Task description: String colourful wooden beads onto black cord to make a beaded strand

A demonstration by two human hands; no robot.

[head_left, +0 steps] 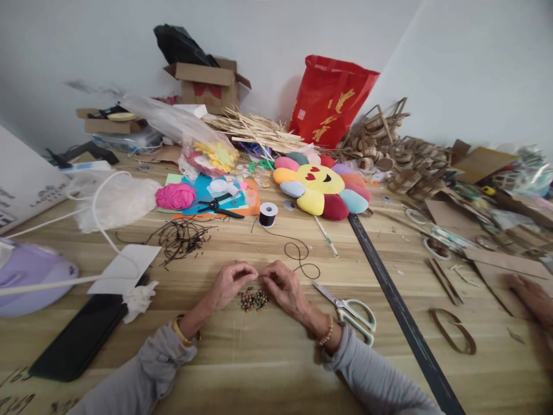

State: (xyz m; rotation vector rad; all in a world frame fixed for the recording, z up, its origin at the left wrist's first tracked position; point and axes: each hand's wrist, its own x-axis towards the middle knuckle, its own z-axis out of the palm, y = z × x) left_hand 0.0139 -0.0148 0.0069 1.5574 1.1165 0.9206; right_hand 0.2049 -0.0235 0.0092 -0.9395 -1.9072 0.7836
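My left hand (230, 283) and my right hand (283, 288) meet fingertip to fingertip over the table, both closed in a pinch. A short dark stretch of thin cord shows between them. Just below my fingers lies a small pile of dark, multicoloured beads (253, 300). Loops of black cord (298, 252) lie on the wood behind my right hand, with a white spool (268, 214) of black cord farther back. Scissors (352, 314) with pale handles rest beside my right wrist. Any bead between my fingertips is too small to make out.
A heap of cut black cords (179, 237), pliers (220, 208) and pink yarn (175, 196) lie left. A black phone (80, 337) is near front left. A flower cushion (322, 183) sits behind; a dark metal strip (401, 305) runs right. Another person's hand (529, 294) rests far right.
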